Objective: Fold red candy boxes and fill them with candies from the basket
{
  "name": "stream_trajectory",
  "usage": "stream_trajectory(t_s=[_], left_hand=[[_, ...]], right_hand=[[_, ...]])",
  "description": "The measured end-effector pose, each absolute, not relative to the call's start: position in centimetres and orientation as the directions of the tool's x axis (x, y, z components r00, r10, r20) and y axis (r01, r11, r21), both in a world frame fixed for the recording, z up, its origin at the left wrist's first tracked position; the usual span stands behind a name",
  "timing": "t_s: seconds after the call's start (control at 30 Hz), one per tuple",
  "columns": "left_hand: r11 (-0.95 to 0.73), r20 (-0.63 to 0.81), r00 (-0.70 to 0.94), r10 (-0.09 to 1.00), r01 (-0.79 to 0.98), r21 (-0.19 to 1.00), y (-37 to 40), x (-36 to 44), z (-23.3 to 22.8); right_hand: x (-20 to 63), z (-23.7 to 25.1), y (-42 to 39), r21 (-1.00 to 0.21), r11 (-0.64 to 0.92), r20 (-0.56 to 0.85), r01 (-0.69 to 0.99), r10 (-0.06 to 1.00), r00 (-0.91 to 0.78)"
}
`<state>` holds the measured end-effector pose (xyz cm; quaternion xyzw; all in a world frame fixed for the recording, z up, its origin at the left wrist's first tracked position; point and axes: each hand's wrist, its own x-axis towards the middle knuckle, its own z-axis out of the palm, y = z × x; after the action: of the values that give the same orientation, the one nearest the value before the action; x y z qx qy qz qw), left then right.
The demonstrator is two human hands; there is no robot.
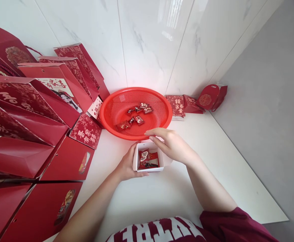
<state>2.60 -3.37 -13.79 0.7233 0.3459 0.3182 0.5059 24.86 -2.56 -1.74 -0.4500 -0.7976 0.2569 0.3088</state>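
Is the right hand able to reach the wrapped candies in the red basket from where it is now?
Probably yes. The right hand rests on the small open box just before the red basket, and nothing stands between it and the wrapped candies.

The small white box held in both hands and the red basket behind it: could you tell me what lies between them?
Only the right hand's fingers, in the head view.
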Motion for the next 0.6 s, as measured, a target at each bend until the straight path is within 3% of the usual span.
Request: stream_trajectory(t_s=[0.2, 0.3, 0.4, 0.5, 0.6], left_hand=[[-0.257, 0.108, 0.547, 0.83, 0.203, 0.945, -3.6, 2.7, -14.0], [-0.362, 0.159, 0.554, 0.817, 0.279, 0.889, -3.7, 2.4, -13.6], [-0.53, 0.195, 0.598, 0.777, 0.456, 0.714, -4.0, 1.8, -12.0], [-0.596, 0.154, 0.611, 0.777, 0.632, 0.496, -4.8, 1.1, -9.6], [-0.614, 0.202, 0.589, 0.783, 0.678, 0.404, -5.5, 0.6, -6.8]], right_hand=[[25.5, -1.5, -2.6, -0.641, 0.452, 0.22, 0.62, 0.882, -0.416], [25.4, -1.3, -2.7, -0.631, 0.444, 0.152, 0.636, 0.875, -0.46], [25.3, -1.5, -2.8, -0.566, 0.43, 0.053, 0.703, 0.87, -0.49], [25.4, -1.8, -2.9, -0.454, 0.435, -0.013, 0.777, 0.869, -0.495], [25.6, -1.9, -3.0, -0.4, 0.456, -0.058, 0.795, 0.853, -0.519]])
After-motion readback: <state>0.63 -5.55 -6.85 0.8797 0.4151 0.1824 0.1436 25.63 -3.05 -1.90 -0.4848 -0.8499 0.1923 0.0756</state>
